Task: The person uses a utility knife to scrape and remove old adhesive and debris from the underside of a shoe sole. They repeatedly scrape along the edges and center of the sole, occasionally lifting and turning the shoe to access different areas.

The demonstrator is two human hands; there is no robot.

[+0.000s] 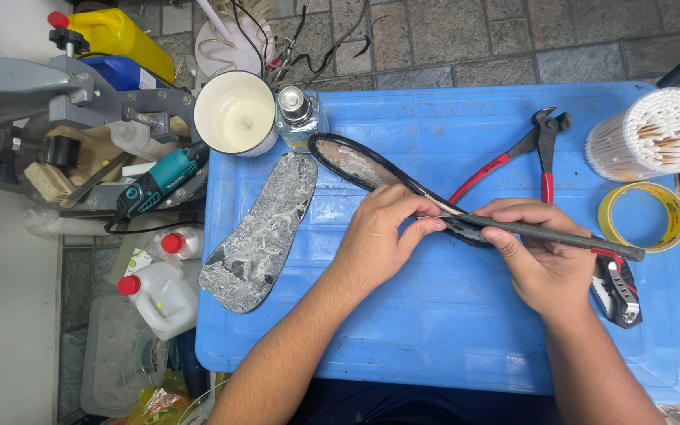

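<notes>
My left hand (379,236) pinches the near end of a black shoe insole (356,164) that lies on its edge across a blue plastic lid (434,330). My right hand (541,256) grips a long dark metal rod-like tool (576,236), whose tip meets the insole at my left fingers. A worn grey sole (261,232) lies flat to the left of my left hand.
Red-handled pincers (533,153) lie behind my right hand, a black-and-red tool (615,287) beside it. A tub of cotton swabs (659,134) and yellow tape roll (643,216) sit at right. A white cup (235,112), small glass bottle (299,114), teal power tool (159,179) and jugs (159,295) stand at left.
</notes>
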